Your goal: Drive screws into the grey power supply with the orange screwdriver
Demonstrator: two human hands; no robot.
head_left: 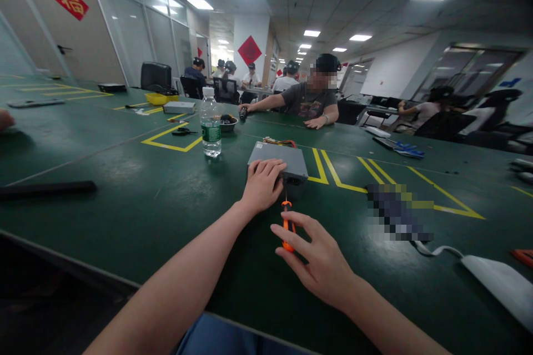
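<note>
Power supply unit (287, 155), a grey metal case, lies flat on the green table (166, 222) near the centre of view; clock positions are taken from it, twelve o'clock being farthest from the wearer. Coloured cables (283, 143) emerge at its twelve o'clock edge. The left hand (263, 184) lies over the near left part, toward seven o'clock: its fingers are nearly together, gently bent and laid along the top, unclenched, the thumb lowered by the near side. At six o'clock is an orange-handled screwdriver (286, 224), its shaft directed at the unit; whether the tip meets a screw cannot be told. The right hand (320, 255), at five o'clock, has thumb, index and middle finger parted and curved loosely about the handle; whether they grip it cannot be told. A water bottle (211, 127) stands upright at ten o'clock, a bowl (230, 127) just beyond it. Toward one o'clock sits a person (310, 97). A blue-handled tool (408, 150) lies at two o'clock, a black bar (50, 188) at nine.
</note>
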